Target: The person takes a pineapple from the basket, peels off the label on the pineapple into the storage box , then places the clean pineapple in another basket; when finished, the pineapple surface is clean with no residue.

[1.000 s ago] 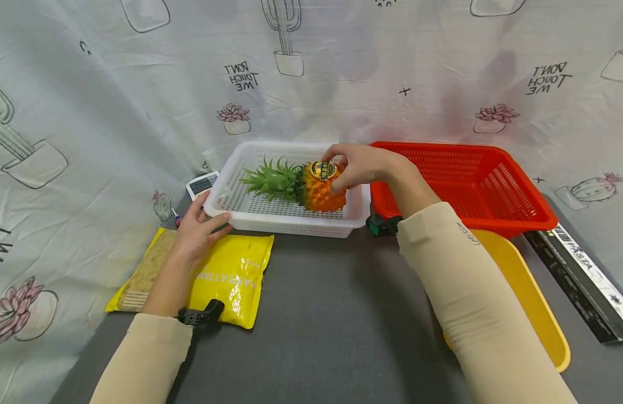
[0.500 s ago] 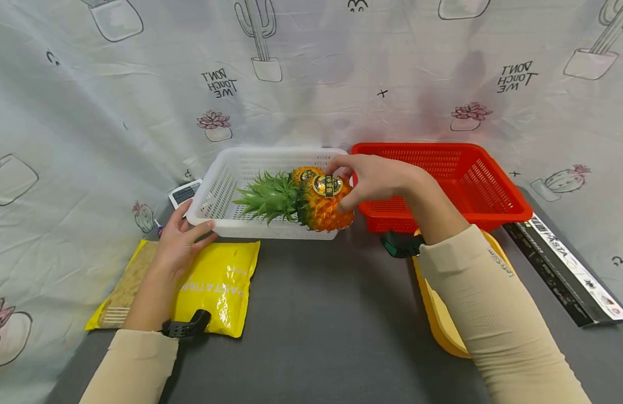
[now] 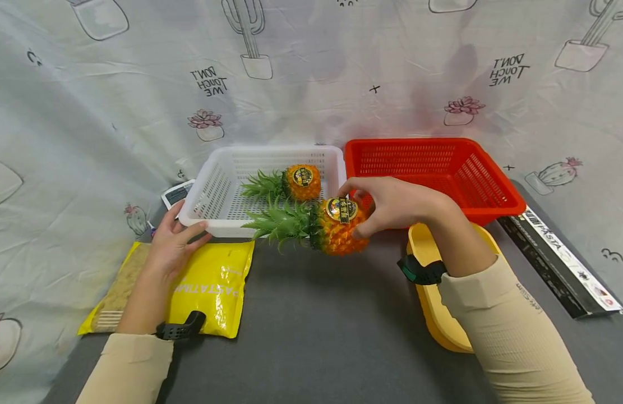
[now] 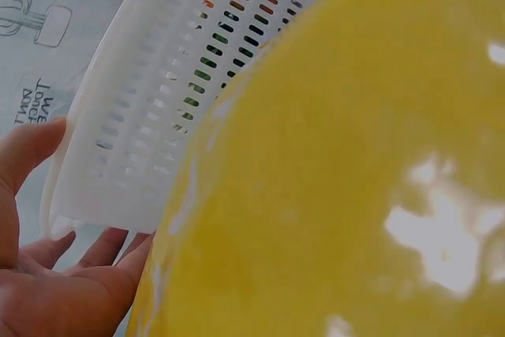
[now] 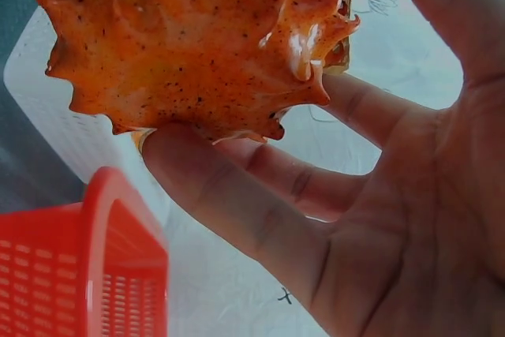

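My right hand (image 3: 399,205) grips a small orange pineapple (image 3: 336,238) by its base, its green crown pointing left. It is held above the table, just in front of the white basket (image 3: 225,227); spiky orange skin (image 5: 181,45) fills the upper right wrist view between thumb and fingers. A second pineapple (image 3: 306,188) lies inside that basket. My left hand (image 3: 172,247) holds the basket's near left corner, thumb at the rim and fingers round the side. In the left wrist view a yellow pasta bag (image 4: 339,155) hides part of the basket.
A red basket (image 3: 485,210) stands right of the white one, with a yellow tray (image 3: 432,306) before it. A long black-and-white pasta box (image 3: 558,264) lies far right. Yellow bags (image 3: 215,289) lie under my left forearm. A small white device (image 3: 176,193) sits behind my left hand.
My right hand has lifted one pineapple out of the white basket, moving it toward me and to the right. This uncovers the second pineapple. The left hand stays at the corner.
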Tool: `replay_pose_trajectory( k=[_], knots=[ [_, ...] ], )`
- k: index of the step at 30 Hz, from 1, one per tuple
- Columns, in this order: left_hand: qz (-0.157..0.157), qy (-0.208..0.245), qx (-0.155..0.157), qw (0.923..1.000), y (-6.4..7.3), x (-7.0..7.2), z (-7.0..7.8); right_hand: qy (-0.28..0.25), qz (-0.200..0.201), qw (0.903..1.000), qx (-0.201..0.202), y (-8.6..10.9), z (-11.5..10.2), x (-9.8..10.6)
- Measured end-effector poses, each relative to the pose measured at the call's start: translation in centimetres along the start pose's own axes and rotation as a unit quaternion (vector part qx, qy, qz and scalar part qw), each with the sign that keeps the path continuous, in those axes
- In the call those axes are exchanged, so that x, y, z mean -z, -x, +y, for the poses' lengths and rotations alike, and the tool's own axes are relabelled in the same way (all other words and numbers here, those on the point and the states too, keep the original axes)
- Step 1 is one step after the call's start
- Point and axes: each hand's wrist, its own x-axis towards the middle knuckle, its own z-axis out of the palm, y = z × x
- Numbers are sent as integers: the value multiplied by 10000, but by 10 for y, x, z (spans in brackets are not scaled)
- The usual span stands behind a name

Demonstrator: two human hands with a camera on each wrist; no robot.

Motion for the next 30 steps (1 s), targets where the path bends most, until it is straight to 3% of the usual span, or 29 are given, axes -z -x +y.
replay_pose_trajectory(
  k=[19, 30],
  knots=[
    [-21, 60, -113, 9999, 0, 0, -1, -489, -358, 9982, 27, 27, 35, -41],
    [-76, 35, -134, 9999, 2, 1, -2, -770, -653, 9946, -239, 29, 49, -64]
  ],
)
